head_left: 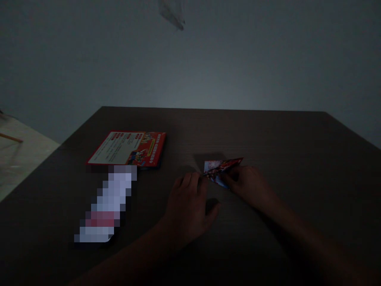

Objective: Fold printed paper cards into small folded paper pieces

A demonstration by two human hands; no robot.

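Observation:
A small folded piece of coloured printed paper (222, 169) lies on the dark wooden table (268, 135) in dim light. My left hand (187, 206) rests on the table just left of the paper, fingers curled, fingertips touching its left edge. My right hand (248, 184) comes in from the right and pinches the paper's lower right part. The paper shows red and blue print and is partly lifted at its right tip.
A red and white printed leaflet (127, 149) lies flat to the left. In front of it lies a long pale object (105, 206) that is blurred out. A plain grey wall stands behind the table's far edge. Pale floor shows at far left.

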